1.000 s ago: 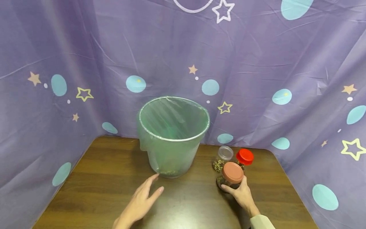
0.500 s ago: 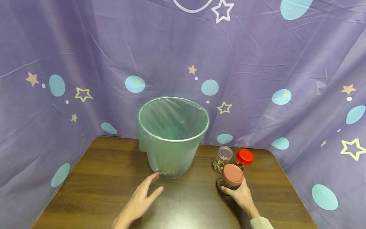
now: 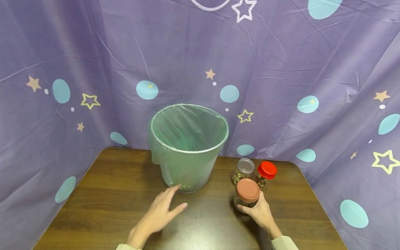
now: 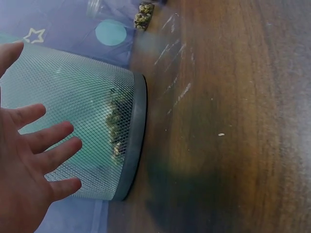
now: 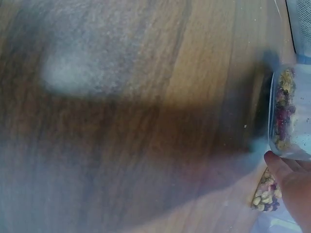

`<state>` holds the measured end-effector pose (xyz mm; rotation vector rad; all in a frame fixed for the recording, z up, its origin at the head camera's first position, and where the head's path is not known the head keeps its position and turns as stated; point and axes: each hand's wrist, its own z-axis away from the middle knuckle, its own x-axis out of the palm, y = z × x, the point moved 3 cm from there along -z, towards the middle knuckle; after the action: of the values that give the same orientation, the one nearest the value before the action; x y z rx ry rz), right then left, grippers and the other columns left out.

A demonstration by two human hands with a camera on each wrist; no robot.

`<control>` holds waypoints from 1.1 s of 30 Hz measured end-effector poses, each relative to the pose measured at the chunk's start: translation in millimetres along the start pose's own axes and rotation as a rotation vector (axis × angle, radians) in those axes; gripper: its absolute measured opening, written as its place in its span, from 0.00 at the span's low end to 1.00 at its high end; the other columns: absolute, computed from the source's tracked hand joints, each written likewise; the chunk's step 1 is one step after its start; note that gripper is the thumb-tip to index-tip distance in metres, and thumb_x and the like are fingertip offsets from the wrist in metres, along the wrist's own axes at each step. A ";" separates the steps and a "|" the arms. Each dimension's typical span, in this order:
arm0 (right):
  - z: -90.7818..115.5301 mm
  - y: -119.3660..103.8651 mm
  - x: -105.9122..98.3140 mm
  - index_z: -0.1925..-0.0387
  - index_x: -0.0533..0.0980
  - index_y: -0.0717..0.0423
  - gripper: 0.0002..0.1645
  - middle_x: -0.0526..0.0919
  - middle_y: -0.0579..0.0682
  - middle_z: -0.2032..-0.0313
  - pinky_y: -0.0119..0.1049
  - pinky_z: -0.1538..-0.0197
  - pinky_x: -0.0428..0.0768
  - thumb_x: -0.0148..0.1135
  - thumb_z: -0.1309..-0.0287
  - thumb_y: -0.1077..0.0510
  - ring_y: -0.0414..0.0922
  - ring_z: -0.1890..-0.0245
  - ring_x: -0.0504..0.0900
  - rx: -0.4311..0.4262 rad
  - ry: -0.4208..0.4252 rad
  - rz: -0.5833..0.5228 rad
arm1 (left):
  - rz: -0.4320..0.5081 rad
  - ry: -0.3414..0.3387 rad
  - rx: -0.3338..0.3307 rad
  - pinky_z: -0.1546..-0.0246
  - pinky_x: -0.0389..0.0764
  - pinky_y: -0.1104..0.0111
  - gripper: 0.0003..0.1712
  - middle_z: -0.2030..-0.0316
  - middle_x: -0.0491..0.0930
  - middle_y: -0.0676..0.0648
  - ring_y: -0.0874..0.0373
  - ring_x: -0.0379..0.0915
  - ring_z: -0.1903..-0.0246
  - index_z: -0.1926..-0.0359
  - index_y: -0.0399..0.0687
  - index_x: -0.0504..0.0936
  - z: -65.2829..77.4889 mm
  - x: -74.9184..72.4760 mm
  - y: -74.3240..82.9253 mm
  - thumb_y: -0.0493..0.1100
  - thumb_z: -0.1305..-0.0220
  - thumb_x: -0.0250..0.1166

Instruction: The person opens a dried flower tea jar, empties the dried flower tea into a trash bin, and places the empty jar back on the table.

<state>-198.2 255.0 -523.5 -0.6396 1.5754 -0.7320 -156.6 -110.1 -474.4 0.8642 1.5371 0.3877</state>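
Observation:
My right hand (image 3: pixel 260 212) grips a clear jar with a salmon-coloured lid (image 3: pixel 248 190) at the right of the table. Dried flower buds, yellowish and dark red, show through the wall of this jar (image 5: pixel 284 111) in the right wrist view. Just behind it stand a jar with a clear lid (image 3: pixel 245 166) and a jar with a red lid (image 3: pixel 267 170), both partly filled with dried bits. My left hand (image 3: pixel 158 211) is held with fingers spread in front of a mesh bin (image 3: pixel 187 166), holding nothing. From the left wrist, the palm (image 4: pixel 19 165) faces the bin's mesh side (image 4: pixel 87 87).
A green plastic bag (image 3: pixel 175 159) lines the bin and folds over its rim. Dried bits (image 4: pixel 116 126) lie at the bin's bottom. The brown wooden table (image 3: pixel 103 194) is bordered by a purple patterned cloth (image 3: pixel 187 52) at the back and sides.
The salmon-lidded jar has shifted a little left with my right hand, uncovering more of the red-lidded jar. My left hand has moved slightly right.

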 end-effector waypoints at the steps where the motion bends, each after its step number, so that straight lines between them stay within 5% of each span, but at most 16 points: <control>1: 0.3 -0.8 0.2 0.35 0.61 0.61 0.58 0.79 0.61 0.44 0.58 0.38 0.73 0.82 0.64 0.45 0.59 0.41 0.78 -0.002 -0.004 0.002 | -0.006 -0.008 0.008 0.31 0.56 0.36 0.43 0.31 0.68 0.41 0.41 0.64 0.31 0.28 0.45 0.62 -1.0 0.7 1.0 0.65 0.34 0.58; 18: 6.1 -21.6 1.9 0.36 0.64 0.58 0.59 0.81 0.56 0.46 0.54 0.38 0.73 0.84 0.70 0.44 0.53 0.42 0.79 -0.072 -0.078 0.011 | -0.150 -0.126 0.185 0.33 0.61 0.36 0.48 0.33 0.69 0.40 0.41 0.64 0.32 0.28 0.46 0.63 -6.5 16.6 20.3 0.66 0.41 0.65; 26: 9.8 -44.1 9.0 0.37 0.63 0.62 0.60 0.83 0.56 0.49 0.54 0.40 0.75 0.84 0.71 0.45 0.53 0.45 0.81 -0.128 -0.129 0.027 | -0.172 -0.179 0.199 0.31 0.58 0.37 0.48 0.31 0.67 0.39 0.40 0.62 0.30 0.27 0.48 0.61 -8.7 22.1 30.6 0.67 0.41 0.64; 33: 12.8 -58.6 13.3 0.36 0.62 0.61 0.61 0.82 0.53 0.48 0.51 0.40 0.75 0.84 0.72 0.47 0.49 0.45 0.80 -0.153 -0.171 0.014 | -0.164 -0.154 0.202 0.30 0.50 0.34 0.48 0.29 0.64 0.38 0.38 0.59 0.29 0.27 0.49 0.61 -9.7 23.1 38.4 0.65 0.41 0.64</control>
<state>-187.4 205.7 -488.4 -0.7821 1.4849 -0.5355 -153.4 -66.0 -462.4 0.8943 1.5070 0.0459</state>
